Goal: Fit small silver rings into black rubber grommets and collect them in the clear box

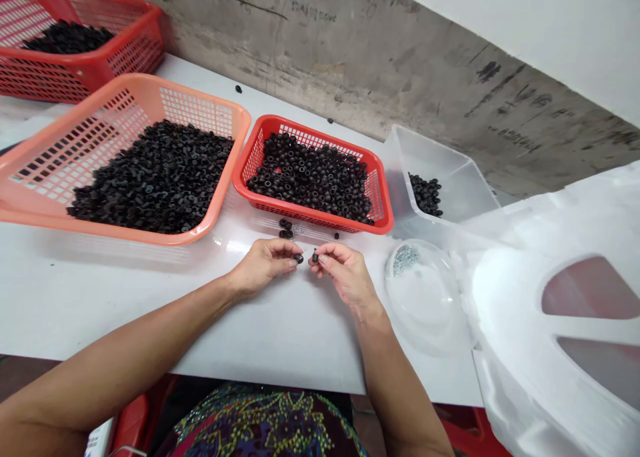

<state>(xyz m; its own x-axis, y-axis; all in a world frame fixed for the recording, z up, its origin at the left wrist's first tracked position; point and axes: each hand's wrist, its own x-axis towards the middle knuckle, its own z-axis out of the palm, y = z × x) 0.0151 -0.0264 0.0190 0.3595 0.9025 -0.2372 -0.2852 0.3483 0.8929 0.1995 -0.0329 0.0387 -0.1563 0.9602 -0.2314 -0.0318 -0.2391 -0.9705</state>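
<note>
White tabletop (pixel 280 340) underneath — left hand (pixel 261 265) pinches a black bead (pixel 299 258), right hand (pixel 346 272) clamps a black plug (pixel 315 258); both seem light, stiff — best gripped by their sides.

The bench (pixel 280 340) is leaving room for passing between the forearms (pixel 165 327); the small red basket (pixel 313 212) is blocking the way ahead, and a round dish (pixel 425 304) is standing near the right hand (pixel 346 272).

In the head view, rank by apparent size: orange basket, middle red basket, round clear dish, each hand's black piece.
Orange basket
Middle red basket
Round clear dish
Left-hand piece, right-hand piece: too alike to rank
</note>
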